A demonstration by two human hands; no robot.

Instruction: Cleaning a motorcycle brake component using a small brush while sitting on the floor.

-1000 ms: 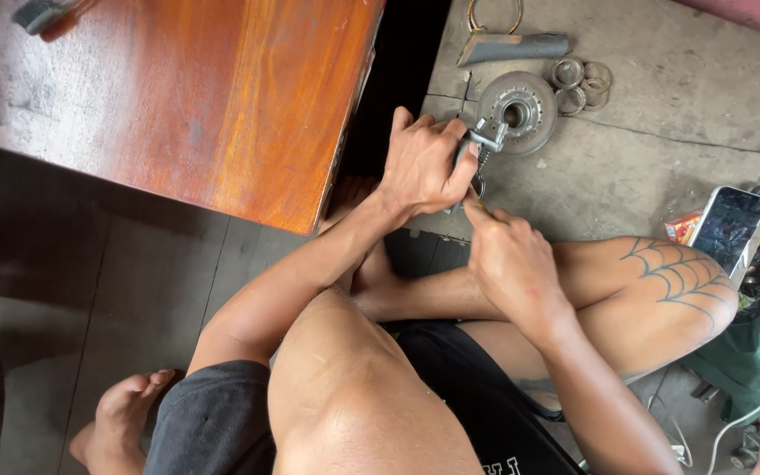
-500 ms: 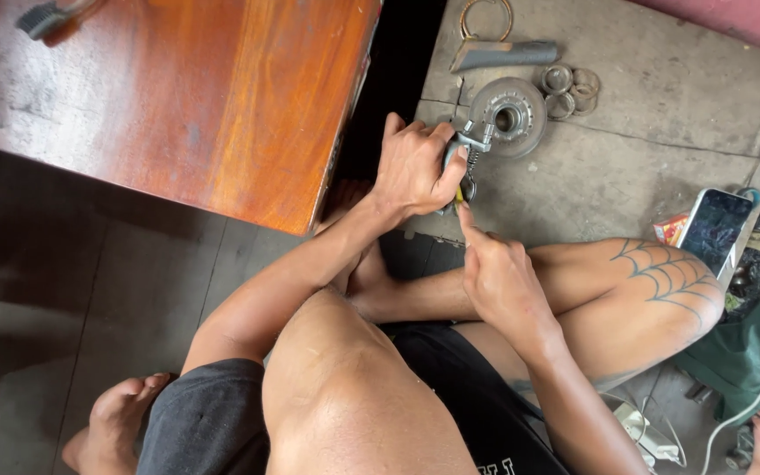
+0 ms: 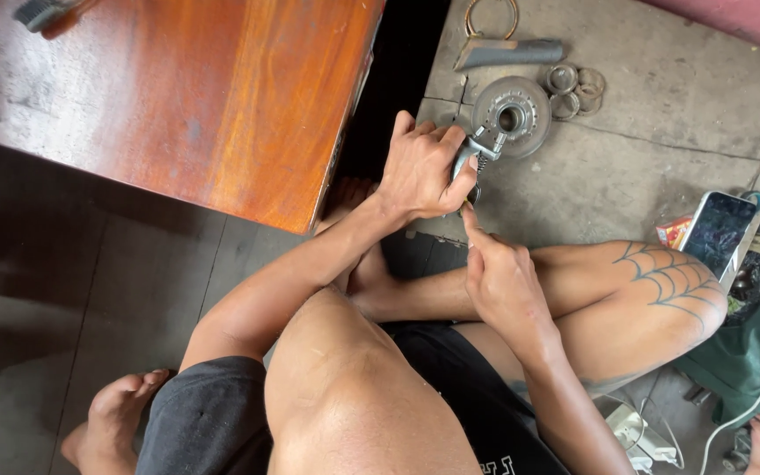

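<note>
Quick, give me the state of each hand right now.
Left hand: closed around a small metal tool.
Right hand: fingers curled, index tip at the tool's lower end; grip cannot be told.

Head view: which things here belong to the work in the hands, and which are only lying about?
In use:
- small metal part with a spring, gripped by left hand
- right hand, fingertips working at that part's lower end

Lying about:
- round metal disc on the concrete floor
- metal rings
- grey handle
- phone
- wooden table

rings (image 3: pixel 576 82) right of disc (image 3: pixel 512 114), phone (image 3: pixel 717 233) right
</note>
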